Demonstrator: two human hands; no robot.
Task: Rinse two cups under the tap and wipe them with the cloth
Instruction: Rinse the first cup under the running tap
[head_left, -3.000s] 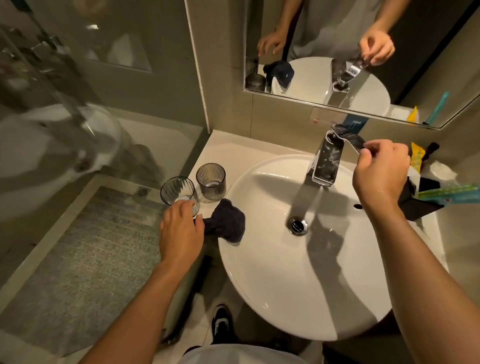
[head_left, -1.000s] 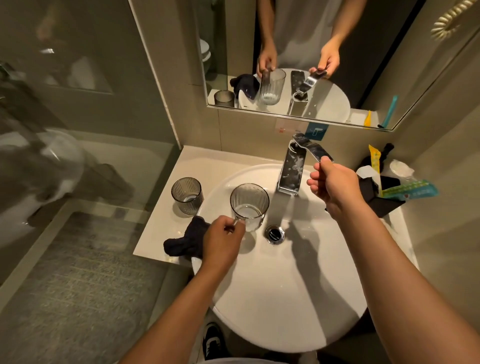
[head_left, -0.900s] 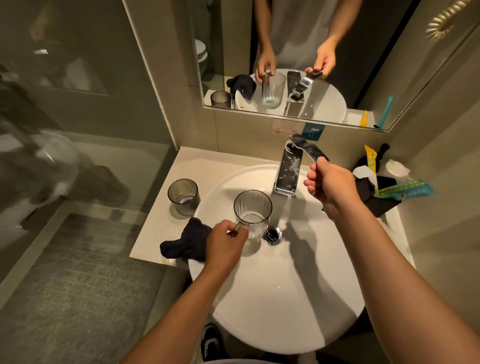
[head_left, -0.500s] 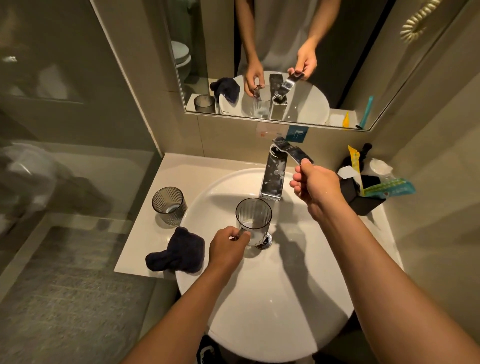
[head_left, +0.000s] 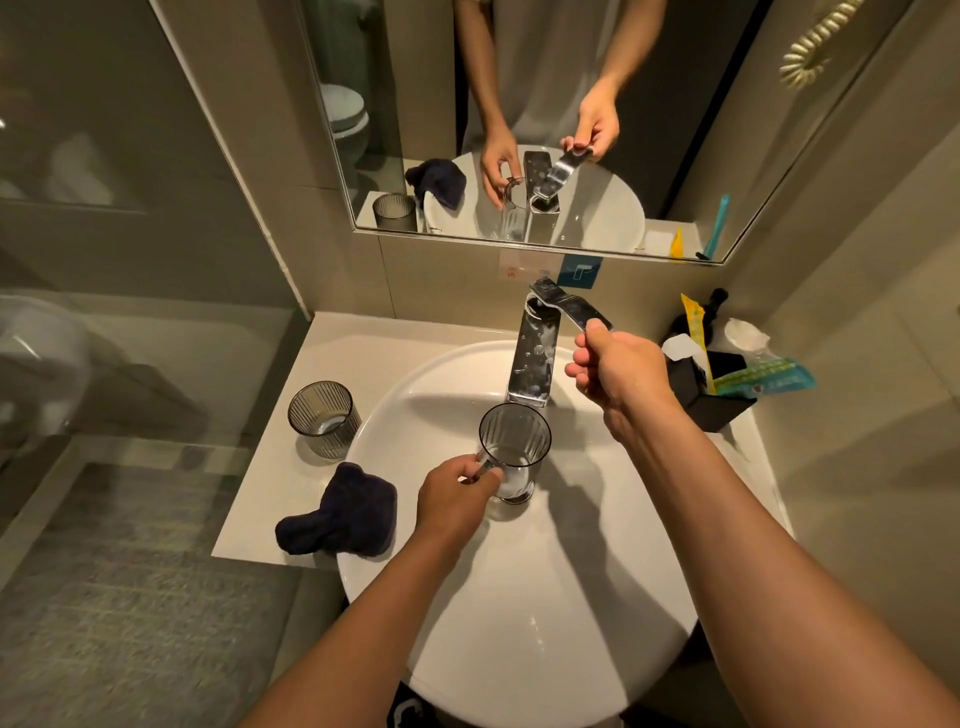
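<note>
- Head view: a clear ribbed cup (head_left: 514, 447) is held upright by the left hand (head_left: 454, 493), fingers curled round its lower wall, directly below the tap (head_left: 532, 358) spout and over the white basin (head_left: 519, 649).
- The tap lever (head_left: 571, 309) is pinched at its tip by the right hand (head_left: 615, 369).
- A second cup (head_left: 323, 418) stands on the counter (head_left: 260, 499), with the dark cloth (head_left: 340, 512) just beside it.
- No stream can be made out; the cup is best kept centred under the spout while the lever is eased gently, so splashing is limited.

Single head-worn view, looking steeply down and forward from close above the sink (head_left: 519, 649), mirror (head_left: 519, 104) filling the top edge.
</note>
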